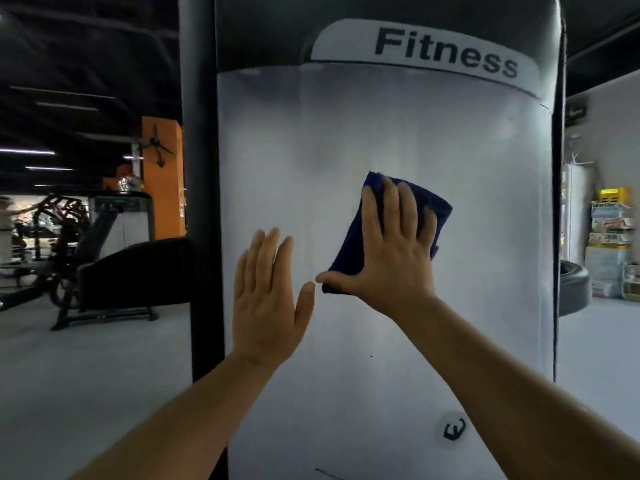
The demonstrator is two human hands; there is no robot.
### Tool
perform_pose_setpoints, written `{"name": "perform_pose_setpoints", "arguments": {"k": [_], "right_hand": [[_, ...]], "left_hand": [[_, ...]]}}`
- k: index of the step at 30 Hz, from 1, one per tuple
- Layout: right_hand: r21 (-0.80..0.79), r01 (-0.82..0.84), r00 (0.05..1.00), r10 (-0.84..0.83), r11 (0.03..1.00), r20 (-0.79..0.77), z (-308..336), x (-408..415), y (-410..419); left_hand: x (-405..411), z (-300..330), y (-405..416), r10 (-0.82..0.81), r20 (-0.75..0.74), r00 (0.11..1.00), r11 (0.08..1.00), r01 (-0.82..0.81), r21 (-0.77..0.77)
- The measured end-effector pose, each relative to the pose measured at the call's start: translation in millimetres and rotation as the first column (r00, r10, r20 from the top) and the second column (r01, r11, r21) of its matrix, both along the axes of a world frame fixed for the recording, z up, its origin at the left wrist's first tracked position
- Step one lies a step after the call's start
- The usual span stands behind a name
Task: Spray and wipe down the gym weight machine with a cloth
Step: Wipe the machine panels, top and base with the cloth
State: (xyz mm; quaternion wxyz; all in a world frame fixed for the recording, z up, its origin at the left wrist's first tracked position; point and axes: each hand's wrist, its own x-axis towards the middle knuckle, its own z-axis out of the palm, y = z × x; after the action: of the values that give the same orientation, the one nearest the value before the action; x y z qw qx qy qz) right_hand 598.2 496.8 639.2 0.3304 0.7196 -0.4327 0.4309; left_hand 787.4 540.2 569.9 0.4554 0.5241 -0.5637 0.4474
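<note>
head view: right hand point(391, 247) presses a soft, light blue cloth point(349, 258) flat, fingers spread, below the fitness label point(443, 51); left hand point(270, 296) spread beside it, holding nothing; best held by palm pressure.

- Two bare forearms enter from the lower edge, one from 7 o'clock, one from 5 o'clock; no sleeve reaches into view.
- Left hand point(268, 299): no ring, watch or glove visible.
- Right hand point(398, 251): likewise unadorned, wrist bare, nails short.
</note>
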Motion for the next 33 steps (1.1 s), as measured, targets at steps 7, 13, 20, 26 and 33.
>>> {"name": "perform_pose_setpoints", "arguments": {"k": [7,13,20,26,33], "right_hand": [[-0.054,0.033,0.999,-0.034,0.998,-0.02,9.3,57.2,19.0],[-0.151,-0.078,0.974,0.043,0.986,-0.221,1.1,123.1,36.1],[-0.172,-0.122,0.962,0.073,0.977,-0.264,-5.4,162.5,37.4],[-0.157,-0.162,0.919,0.091,0.974,-0.384,-30.9,164.4,39.2],[-0.068,-0.179,0.931,0.147,0.981,-0.335,-89.4,163.0,43.5]], "left_hand": [[86.9,-23.2,17.9,0.167,0.074,0.983,0.978,-0.175,0.111],[112.7,-46.4,23.8,0.198,0.102,0.975,0.963,-0.213,0.165],[132.9,-84.5,28.2,0.252,0.061,0.966,0.941,-0.259,0.218],[136.2,-114.7,30.9,0.206,-0.025,0.978,0.937,-0.19,0.292],[106.1,-135.7,30.7,-0.068,-0.387,0.92,0.949,0.179,0.258]]}}
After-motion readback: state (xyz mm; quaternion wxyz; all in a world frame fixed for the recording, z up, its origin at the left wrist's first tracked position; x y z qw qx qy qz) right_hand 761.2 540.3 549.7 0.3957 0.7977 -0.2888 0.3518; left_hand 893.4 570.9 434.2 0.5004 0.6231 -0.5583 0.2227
